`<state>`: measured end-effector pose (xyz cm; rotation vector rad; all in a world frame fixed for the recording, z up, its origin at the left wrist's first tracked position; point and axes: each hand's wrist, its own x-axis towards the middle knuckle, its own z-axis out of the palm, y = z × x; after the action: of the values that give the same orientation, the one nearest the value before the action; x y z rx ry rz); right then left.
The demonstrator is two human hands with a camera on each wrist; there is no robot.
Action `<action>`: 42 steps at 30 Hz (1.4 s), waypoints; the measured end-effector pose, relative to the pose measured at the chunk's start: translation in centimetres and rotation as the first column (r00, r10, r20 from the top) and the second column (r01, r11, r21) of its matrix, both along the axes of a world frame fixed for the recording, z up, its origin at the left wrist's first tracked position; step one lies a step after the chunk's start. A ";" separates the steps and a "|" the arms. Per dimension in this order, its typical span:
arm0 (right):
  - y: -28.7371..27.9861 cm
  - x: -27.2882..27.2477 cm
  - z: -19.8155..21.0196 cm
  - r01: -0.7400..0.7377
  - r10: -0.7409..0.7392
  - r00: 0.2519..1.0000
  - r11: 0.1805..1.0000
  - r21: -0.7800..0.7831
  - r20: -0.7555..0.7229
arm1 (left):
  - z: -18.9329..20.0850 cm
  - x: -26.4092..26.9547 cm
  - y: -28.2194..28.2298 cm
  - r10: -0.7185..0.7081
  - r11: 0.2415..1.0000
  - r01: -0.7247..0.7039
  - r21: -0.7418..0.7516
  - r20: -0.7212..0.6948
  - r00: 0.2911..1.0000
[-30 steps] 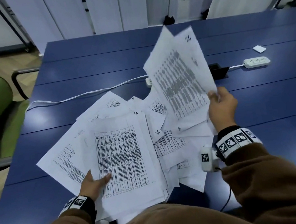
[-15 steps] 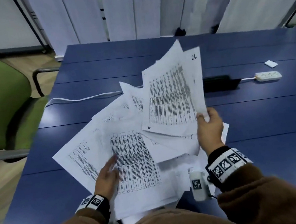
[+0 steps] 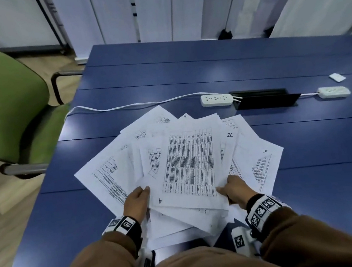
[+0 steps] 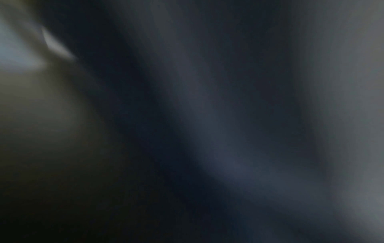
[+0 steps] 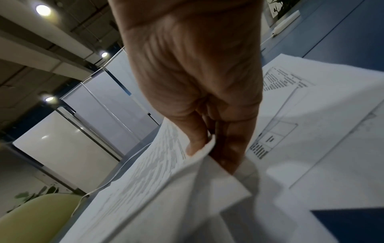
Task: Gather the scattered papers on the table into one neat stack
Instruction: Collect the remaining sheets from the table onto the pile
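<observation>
Several printed white papers lie fanned out and overlapping on the blue table. On top sits a bundle whose upper sheet carries a dense table. My right hand pinches that bundle's lower right corner between thumb and fingers; the right wrist view shows the sheets bent up there. My left hand is at the bundle's lower left edge with its thumb beside the edge and its fingers hidden under the sheets. The left wrist view is dark and blurred.
Two white power strips and a white cable lie beyond the papers, beside a black cable slot. A small white item lies far right. A green chair stands at the table's left edge.
My right hand has brought the raised bundle down and toward me, onto the pile. My left hand has shifted from lying flat on a sheet to the bundle's left edge.
</observation>
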<state>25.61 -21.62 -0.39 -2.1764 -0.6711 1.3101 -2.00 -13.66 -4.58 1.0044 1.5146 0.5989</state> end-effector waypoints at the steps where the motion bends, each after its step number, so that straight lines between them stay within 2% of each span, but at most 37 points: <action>1: -0.1 0.3 -0.1 -0.035 0.036 0.999 0.999 -0.029 0.029 | 0.3 0.1 0.0 0.013 1.000 -0.013 -0.016 0.018 1.000; 5: -0.6 0.8 -0.3 -0.182 0.186 0.982 0.977 -0.108 0.030 | 0.2 0.0 0.3 -0.016 0.999 0.016 0.037 -0.018 1.000; 8: -0.8 0.5 -0.1 -0.194 0.195 0.981 0.979 -0.060 0.002 | -0.3 -0.1 0.1 -0.047 0.998 0.049 0.039 -0.040 0.998; 10: -0.3 -0.1 -0.2 -0.171 0.172 0.985 0.985 -0.021 0.019 | -0.5 -0.2 0.0 -0.076 0.997 0.077 0.022 -0.057 0.995; 12: 0.5 -0.4 -0.4 -0.087 0.085 0.994 0.996 0.028 0.064 | -0.2 -0.1 0.1 -0.111 0.993 0.112 0.026 -0.058 0.992; 14: 1.3 -1.0 0.0 -0.015 0.013 0.999 0.998 0.059 0.039 | 0.5 0.0 0.1 -0.151 0.988 0.154 0.021 -0.090 0.984; 15: 1.5 -1.4 0.2 -0.031 0.032 0.999 0.997 0.065 -0.009 | 0.7 0.1 0.2 -0.166 0.985 0.170 0.027 -0.107 0.980; 17: 2.0 -2.3 0.3 -0.159 0.160 0.987 0.987 0.016 -0.034 | 1.4 0.3 0.0 -0.158 0.986 0.162 0.043 -0.095 0.983; 20: 2.1 -3.2 -0.6 -0.336 0.338 0.940 0.941 -0.033 0.058 | 1.5 -0.1 -0.1 0.021 0.999 -0.021 0.030 0.020 1.000; 21: 2.0 -3.4 -0.7 -0.364 0.366 0.927 0.931 -0.035 0.083 | 1.5 -0.1 0.0 0.037 0.999 -0.037 0.014 0.039 0.999; 24: 1.6 -3.2 -1.4 -0.381 0.383 0.921 0.924 -0.045 0.076 | 1.7 0.1 -0.4 -0.063 0.998 0.063 -0.003 0.018 0.998; 26: 1.5 -2.9 -1.2 -0.332 0.332 0.943 0.943 -0.007 -0.003 | 2.6 0.5 -0.4 -0.092 0.992 0.089 0.084 0.029 0.995; 28: 1.4 -2.9 0.0 -0.199 0.207 0.972 0.977 0.072 -0.116 | 4.3 1.1 -0.3 -0.138 0.981 0.128 0.146 0.063 0.988; 30: 1.4 -2.5 1.3 -0.078 0.111 0.968 0.985 0.151 -0.225 | 6.1 1.6 -0.1 -0.190 0.966 0.157 0.205 0.152 0.970; 32: 1.5 -1.5 2.8 0.015 0.089 0.921 0.965 0.263 -0.380 | 8.8 2.1 -0.1 -0.215 0.954 0.153 0.260 0.230 0.949; 34: 2.0 -0.7 4.6 0.195 0.014 0.847 0.922 0.336 -0.532 | 11.5 2.4 0.0 -0.240 0.934 0.153 0.322 0.254 0.937; 35: 2.2 -0.4 5.6 0.281 -0.036 0.831 0.889 0.362 -0.556 | 12.3 2.6 0.3 -0.256 0.923 0.162 0.348 0.244 0.935; 36: 2.5 -0.3 6.7 0.348 -0.086 0.833 0.850 0.396 -0.546 | 12.9 2.6 0.6 -0.270 0.910 0.176 0.374 0.215 0.939; 37: 2.7 -0.2 7.7 0.357 -0.119 0.866 0.827 0.435 -0.485 | 13.3 2.6 0.9 -0.274 0.900 0.190 0.392 0.170 0.947; 39: 3.0 -0.4 9.2 0.318 -0.110 0.915 0.789 0.525 -0.389 | 14.0 3.1 1.3 -0.252 0.890 0.176 0.420 0.132 0.959; 42: 3.2 -1.2 11.2 0.278 -0.122 0.951 0.741 0.611 -0.285 | 14.6 3.7 1.5 -0.195 0.886 0.090 0.455 0.189 0.962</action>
<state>24.43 -18.40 10.81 -1.4574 -0.6487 0.9899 1.68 -12.20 10.03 1.3310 1.1052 0.9476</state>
